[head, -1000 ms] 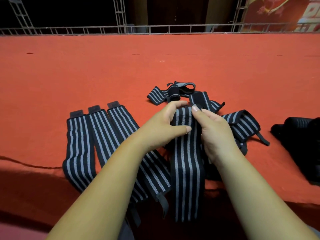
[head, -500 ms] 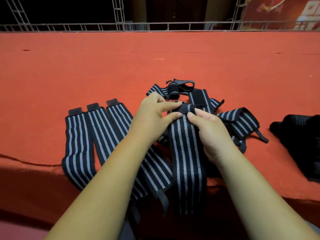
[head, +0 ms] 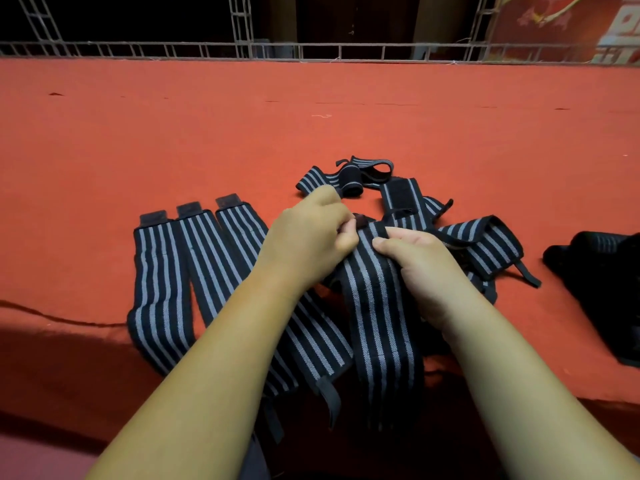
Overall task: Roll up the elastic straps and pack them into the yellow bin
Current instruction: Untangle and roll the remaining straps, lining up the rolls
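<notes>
A black strap with grey stripes (head: 377,317) lies lengthwise over the table's front edge, between my hands. My left hand (head: 308,244) pinches its far end from the left, fingers curled. My right hand (head: 419,261) grips the same end from the right, thumb on top. Three flat straps (head: 162,282) lie side by side to the left, their near ends hanging over the edge. A loose heap of more straps (head: 478,237) sits behind my right hand, with a partly rolled strap (head: 349,181) farther back. No yellow bin is in view.
A red cloth (head: 311,126) covers the table. At the right edge lies a dark black bundle (head: 602,271). A metal truss rail (head: 311,50) runs along the far side, with a red banner at the top right.
My hands came closer together on the strap's far end and drew it toward me. My left fingers went from stretched out to curled, pinching the end.
</notes>
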A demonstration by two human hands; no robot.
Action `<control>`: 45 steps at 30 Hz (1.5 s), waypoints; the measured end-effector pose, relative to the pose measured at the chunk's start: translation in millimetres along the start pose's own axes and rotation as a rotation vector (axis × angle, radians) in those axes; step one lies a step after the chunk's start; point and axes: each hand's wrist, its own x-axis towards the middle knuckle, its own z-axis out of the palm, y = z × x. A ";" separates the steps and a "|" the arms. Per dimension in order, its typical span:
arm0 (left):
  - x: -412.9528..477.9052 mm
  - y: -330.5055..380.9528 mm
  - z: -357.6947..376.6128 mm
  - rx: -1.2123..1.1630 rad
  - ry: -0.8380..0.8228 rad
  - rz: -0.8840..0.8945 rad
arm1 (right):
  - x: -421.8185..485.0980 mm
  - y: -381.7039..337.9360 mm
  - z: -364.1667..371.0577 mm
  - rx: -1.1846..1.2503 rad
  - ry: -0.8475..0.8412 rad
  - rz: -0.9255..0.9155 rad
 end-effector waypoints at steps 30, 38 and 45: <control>7.4 -34.0 -18.4 -1.550 0.025 -1.327 | -4.0 6.9 4.2 0.232 -0.333 0.295; 4.2 -41.8 -8.7 -1.118 0.249 -1.039 | 3.6 7.0 -4.3 0.586 -0.267 0.276; 1.1 -48.4 0.4 -1.048 0.258 -0.934 | 6.9 14.4 -1.3 0.559 -0.397 0.219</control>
